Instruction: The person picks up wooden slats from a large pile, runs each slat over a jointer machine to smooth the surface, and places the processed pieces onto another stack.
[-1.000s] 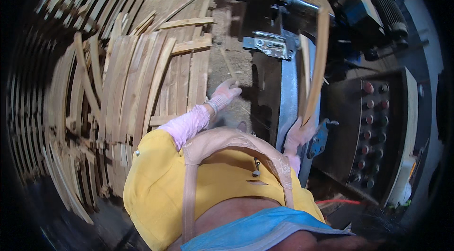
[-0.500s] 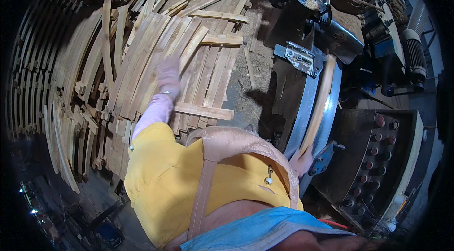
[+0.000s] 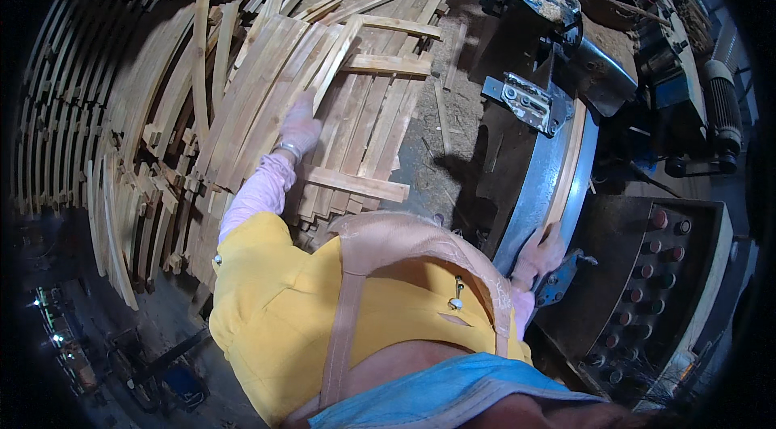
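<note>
My left hand (image 3: 300, 127), in a pale glove, reaches out onto a stack of curved wooden slats (image 3: 267, 97) and lies on a slat near the stack's middle; whether it grips the slat I cannot tell. My right hand (image 3: 537, 253), also gloved, rests on the near end of a curved wooden strip (image 3: 571, 162) that lies along a grey metal curved form (image 3: 537, 178) on the machine to my right. I wear a yellow top and a tan apron strap.
A control box with several round buttons (image 3: 655, 267) sits at the lower right. Dark machinery (image 3: 566, 33) and a motor (image 3: 719, 105) stand at the upper right. More bent slats (image 3: 113, 211) are piled at the left. Sawdust covers the floor (image 3: 453, 122).
My view has swung left toward the slat pile. My left hand has moved from the pile's right edge out onto the middle of the stack. My right hand stays on the strip.
</note>
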The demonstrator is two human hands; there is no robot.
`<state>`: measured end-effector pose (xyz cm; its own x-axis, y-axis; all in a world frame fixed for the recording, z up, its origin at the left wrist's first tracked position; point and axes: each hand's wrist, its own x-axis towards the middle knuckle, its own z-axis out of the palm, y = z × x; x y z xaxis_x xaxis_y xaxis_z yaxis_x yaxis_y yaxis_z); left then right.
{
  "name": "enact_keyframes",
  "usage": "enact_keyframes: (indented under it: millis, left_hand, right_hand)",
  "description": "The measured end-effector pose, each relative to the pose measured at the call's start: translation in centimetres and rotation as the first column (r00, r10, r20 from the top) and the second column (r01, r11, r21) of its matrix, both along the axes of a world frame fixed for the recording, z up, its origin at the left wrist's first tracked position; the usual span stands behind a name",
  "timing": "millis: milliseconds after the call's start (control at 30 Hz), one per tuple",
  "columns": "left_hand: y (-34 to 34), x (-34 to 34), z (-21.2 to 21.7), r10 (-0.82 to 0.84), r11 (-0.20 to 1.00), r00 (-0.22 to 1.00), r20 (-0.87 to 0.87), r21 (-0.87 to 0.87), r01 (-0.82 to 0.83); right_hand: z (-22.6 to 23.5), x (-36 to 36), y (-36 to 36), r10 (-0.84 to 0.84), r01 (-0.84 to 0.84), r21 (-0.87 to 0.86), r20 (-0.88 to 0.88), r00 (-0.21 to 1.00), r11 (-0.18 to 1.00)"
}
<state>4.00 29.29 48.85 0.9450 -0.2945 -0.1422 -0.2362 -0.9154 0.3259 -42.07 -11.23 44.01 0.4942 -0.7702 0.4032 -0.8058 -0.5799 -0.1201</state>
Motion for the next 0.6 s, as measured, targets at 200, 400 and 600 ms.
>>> enact_keyframes:
  millis: [200,400,600]
  left_hand:
    - [-7.2,4.0,-5.0,-0.305,0.951,0.926,0.22,0.014,0.31]
    - [-26.0,-6.7,0.2,-0.322,0.7,0.861,0.393,-0.514,0.496]
    - [-31.1,-18.7,2.9,-0.707,0.314,0.544,-0.452,-0.89,-0.331]
  right_hand:
    - [2.3,9.0,-5.7,-0.02,0.019,0.173,0.004,1.0,0.985]
    - [8.3,16.0,6.1,0.401,-0.552,0.502,0.383,0.832,0.666]
    - [3.2,3.9,9.4,0.166,-0.279,0.271,0.375,0.912,0.921]
